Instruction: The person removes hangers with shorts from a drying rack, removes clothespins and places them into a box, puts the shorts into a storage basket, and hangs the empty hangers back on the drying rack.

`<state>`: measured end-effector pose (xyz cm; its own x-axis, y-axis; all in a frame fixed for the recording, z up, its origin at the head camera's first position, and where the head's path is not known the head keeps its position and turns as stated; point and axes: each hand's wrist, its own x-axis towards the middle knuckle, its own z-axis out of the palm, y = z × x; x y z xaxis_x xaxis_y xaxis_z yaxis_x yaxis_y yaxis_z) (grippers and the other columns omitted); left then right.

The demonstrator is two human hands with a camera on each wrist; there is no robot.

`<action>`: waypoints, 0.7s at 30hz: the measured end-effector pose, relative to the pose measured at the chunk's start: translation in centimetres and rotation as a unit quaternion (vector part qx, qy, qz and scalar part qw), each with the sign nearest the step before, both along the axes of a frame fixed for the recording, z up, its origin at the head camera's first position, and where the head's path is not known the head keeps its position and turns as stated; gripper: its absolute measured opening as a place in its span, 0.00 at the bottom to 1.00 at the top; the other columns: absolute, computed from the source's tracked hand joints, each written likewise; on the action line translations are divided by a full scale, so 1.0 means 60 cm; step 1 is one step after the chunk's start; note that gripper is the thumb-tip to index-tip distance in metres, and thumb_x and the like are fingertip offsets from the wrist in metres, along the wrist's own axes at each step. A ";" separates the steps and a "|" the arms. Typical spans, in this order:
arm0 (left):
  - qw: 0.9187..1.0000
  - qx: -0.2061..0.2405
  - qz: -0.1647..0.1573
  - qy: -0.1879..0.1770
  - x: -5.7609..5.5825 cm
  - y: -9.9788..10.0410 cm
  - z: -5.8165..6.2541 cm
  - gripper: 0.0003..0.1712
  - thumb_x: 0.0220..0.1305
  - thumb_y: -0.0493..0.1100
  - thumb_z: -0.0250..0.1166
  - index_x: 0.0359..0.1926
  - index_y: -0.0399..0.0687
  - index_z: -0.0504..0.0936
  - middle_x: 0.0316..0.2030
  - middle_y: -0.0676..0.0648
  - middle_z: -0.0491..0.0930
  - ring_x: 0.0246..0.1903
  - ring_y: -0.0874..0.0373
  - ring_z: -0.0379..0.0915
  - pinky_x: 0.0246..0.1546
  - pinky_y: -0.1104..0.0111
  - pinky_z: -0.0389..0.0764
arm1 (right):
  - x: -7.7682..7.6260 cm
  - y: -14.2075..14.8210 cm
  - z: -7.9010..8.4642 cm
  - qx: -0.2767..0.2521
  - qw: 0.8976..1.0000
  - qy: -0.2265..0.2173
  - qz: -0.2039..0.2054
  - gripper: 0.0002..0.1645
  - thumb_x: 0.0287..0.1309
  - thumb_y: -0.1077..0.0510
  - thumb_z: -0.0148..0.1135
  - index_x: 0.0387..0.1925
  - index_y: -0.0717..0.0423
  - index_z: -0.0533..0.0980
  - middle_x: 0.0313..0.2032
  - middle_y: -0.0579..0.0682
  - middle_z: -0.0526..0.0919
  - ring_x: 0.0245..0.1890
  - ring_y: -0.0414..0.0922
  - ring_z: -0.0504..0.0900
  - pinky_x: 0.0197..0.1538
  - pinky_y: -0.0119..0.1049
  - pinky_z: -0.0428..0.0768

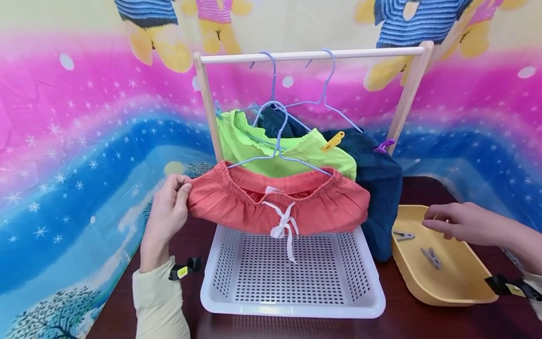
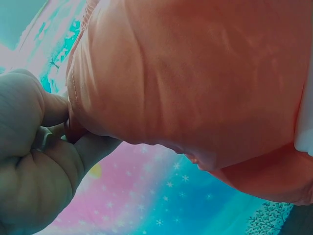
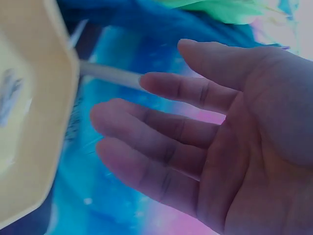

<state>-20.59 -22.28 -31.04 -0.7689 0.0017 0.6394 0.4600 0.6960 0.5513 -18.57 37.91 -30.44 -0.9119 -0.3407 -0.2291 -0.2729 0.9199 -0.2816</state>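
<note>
Left hand (image 1: 167, 207), one: pinches edge of red shorts (image 1: 237, 202), one pair, on hanger (image 1: 278, 143) above white basket (image 1: 292, 310). Behind: green garment (image 1: 305, 148), one; navy garment (image 1: 378, 202), one. Yellow tray (image 1: 459, 278), one; clothespins (image 1: 431, 258) within, two. Right hand (image 1: 467, 222): fingers relaxed, over tray.

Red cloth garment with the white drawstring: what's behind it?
A lime-green cloth garment, then a dark blue cloth garment farther back. The red garment covers the green one's lower part, so I can't see that.

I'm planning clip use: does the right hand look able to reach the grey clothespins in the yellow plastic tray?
Probably yes: the right hand looks empty, close to the open-topped yellow tray, and nothing covers the grey clothespins.
</note>
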 end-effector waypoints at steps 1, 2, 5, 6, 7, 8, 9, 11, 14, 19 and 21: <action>1.000 0.001 -0.001 0.000 0.000 0.000 0.000 0.08 0.74 0.38 0.52 0.43 0.37 0.74 0.24 0.45 0.68 0.26 0.61 0.60 0.30 0.72 0.61 | 0.005 -0.004 0.005 0.009 1.000 0.019 0.000 0.15 0.71 0.45 0.52 0.48 0.49 0.77 0.34 0.40 0.81 0.27 0.30 0.76 0.28 0.31 0.76; 1.000 0.001 -0.001 0.000 0.000 0.000 0.001 0.08 0.74 0.38 0.52 0.43 0.37 0.74 0.24 0.45 0.68 0.26 0.61 0.60 0.30 0.73 0.61 | 0.009 -0.009 0.011 0.016 0.999 0.034 -0.002 0.15 0.71 0.45 0.53 0.48 0.48 0.77 0.33 0.38 0.80 0.27 0.29 0.75 0.28 0.30 0.76; 1.000 0.002 -0.001 -0.003 0.001 0.000 0.002 0.08 0.75 0.39 0.51 0.43 0.38 0.74 0.25 0.44 0.68 0.27 0.60 0.60 0.30 0.72 0.61 | 0.023 -0.021 0.023 0.033 0.997 0.076 0.000 0.13 0.71 0.46 0.54 0.47 0.47 0.78 0.32 0.36 0.80 0.27 0.28 0.75 0.29 0.29 0.76; 1.000 0.002 -0.001 -0.004 0.001 0.000 0.002 0.08 0.75 0.39 0.51 0.43 0.38 0.74 0.25 0.44 0.68 0.27 0.60 0.60 0.31 0.72 0.61 | 0.027 -0.025 0.027 0.037 0.995 0.090 -0.002 0.12 0.70 0.47 0.55 0.47 0.47 0.78 0.31 0.36 0.80 0.27 0.28 0.75 0.29 0.29 0.76; 1.000 0.002 0.000 -0.006 0.001 0.000 0.002 0.08 0.75 0.39 0.51 0.43 0.38 0.74 0.25 0.44 0.68 0.27 0.60 0.60 0.31 0.72 0.61 | 0.031 -0.029 0.031 0.041 0.994 0.103 -0.004 0.12 0.70 0.48 0.55 0.48 0.47 0.78 0.31 0.36 0.80 0.27 0.28 0.74 0.28 0.29 0.76; 1.000 0.002 0.001 -0.006 0.002 0.000 0.002 0.08 0.75 0.39 0.51 0.43 0.38 0.74 0.25 0.44 0.68 0.27 0.60 0.60 0.31 0.72 0.61 | 0.035 -0.034 0.034 0.043 0.992 0.114 -0.009 0.12 0.70 0.48 0.55 0.48 0.47 0.78 0.31 0.37 0.80 0.27 0.28 0.74 0.28 0.29 0.76; 1.000 0.002 0.001 -0.007 0.002 -0.001 0.002 0.08 0.75 0.39 0.51 0.43 0.38 0.74 0.25 0.44 0.68 0.27 0.60 0.60 0.31 0.72 0.61 | 0.038 -0.038 0.037 0.042 0.991 0.128 -0.011 0.12 0.70 0.48 0.55 0.48 0.48 0.78 0.31 0.38 0.80 0.27 0.28 0.74 0.28 0.29 0.75; 1.000 0.002 0.002 -0.006 0.001 -0.001 0.001 0.08 0.75 0.39 0.51 0.43 0.38 0.74 0.24 0.44 0.68 0.27 0.60 0.60 0.31 0.72 0.61 | 0.043 -0.048 0.044 0.036 0.988 0.151 -0.021 0.13 0.70 0.48 0.55 0.49 0.48 0.78 0.32 0.39 0.81 0.27 0.28 0.74 0.27 0.29 0.75; 1.000 0.003 0.001 -0.005 0.001 -0.001 -0.001 0.08 0.75 0.39 0.51 0.43 0.37 0.74 0.24 0.45 0.67 0.26 0.60 0.60 0.30 0.72 0.61 | 0.049 -0.063 0.053 0.020 0.980 0.195 -0.026 0.12 0.70 0.48 0.56 0.48 0.47 0.79 0.31 0.40 0.81 0.27 0.28 0.73 0.27 0.30 0.74; 1.000 0.001 -0.003 0.001 0.000 -0.002 -0.002 0.08 0.75 0.38 0.51 0.43 0.37 0.73 0.25 0.46 0.67 0.26 0.61 0.60 0.31 0.71 0.62 | 0.056 -0.087 0.065 -0.025 0.957 0.288 -0.021 0.10 0.64 0.52 0.63 0.47 0.44 0.81 0.34 0.42 0.84 0.30 0.24 0.72 0.29 0.30 0.76; 1.000 0.001 -0.004 0.003 0.000 -0.001 -0.002 0.07 0.74 0.38 0.51 0.43 0.37 0.73 0.24 0.46 0.67 0.26 0.61 0.60 0.31 0.71 0.62 | 0.057 -0.098 0.068 -0.049 0.947 0.317 -0.022 0.11 0.62 0.54 0.65 0.47 0.44 0.81 0.37 0.43 0.85 0.33 0.22 0.72 0.30 0.29 0.77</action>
<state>-20.60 -22.36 -31.16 -0.7644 0.0063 0.6447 0.4691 0.6914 0.5495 -15.12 32.04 -26.36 -0.8695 -0.2899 0.3998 -0.3773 0.9124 -0.1589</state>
